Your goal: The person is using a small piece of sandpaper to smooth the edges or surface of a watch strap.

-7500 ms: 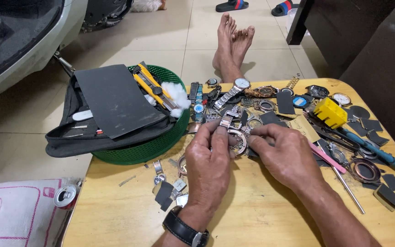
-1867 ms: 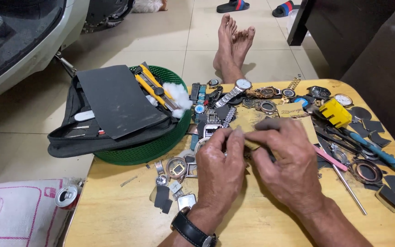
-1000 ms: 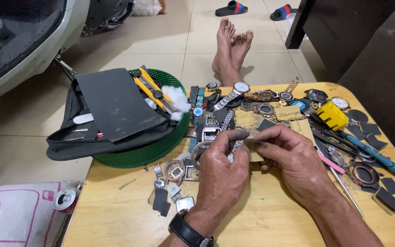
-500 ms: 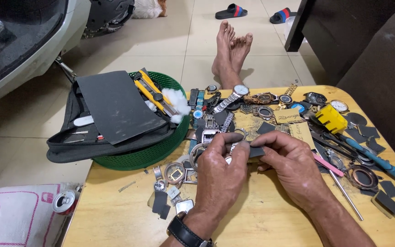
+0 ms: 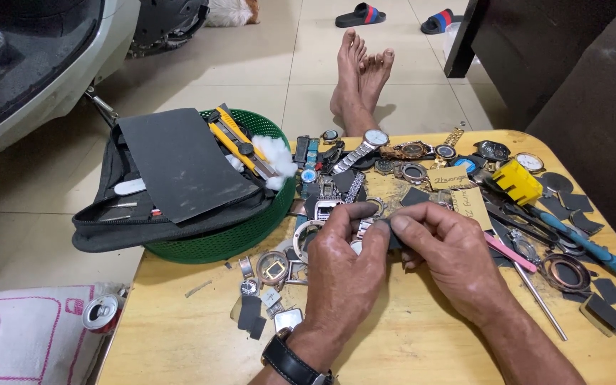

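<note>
Over the wooden table (image 5: 194, 335), my left hand (image 5: 347, 264) pinches a small metal watch part (image 5: 363, 229) between thumb and fingers. My right hand (image 5: 450, 260) presses a dark grey strip of sandpaper (image 5: 393, 235) against that part with thumb and forefinger. The two hands touch at the fingertips. A black wristwatch (image 5: 290, 360) sits on my left wrist. Loose watch cases (image 5: 274, 265) and metal pieces lie just left of my left hand.
A green basket (image 5: 240, 232) holds a black tool pouch (image 5: 158, 207), a sandpaper sheet, yellow cutters (image 5: 233, 135) and cotton. Several watches (image 5: 376, 139) lie along the far edge. A yellow block (image 5: 516, 182), blue-handled tool (image 5: 586, 242), pink tool (image 5: 509, 251) and dark scraps sit right. Bare feet (image 5: 361, 78) rest beyond; a can (image 5: 100, 312) lies left.
Both hands have stayed together over the table, shifting slightly toward me and left while the right hand's sandpaper strip moves against the held part.
</note>
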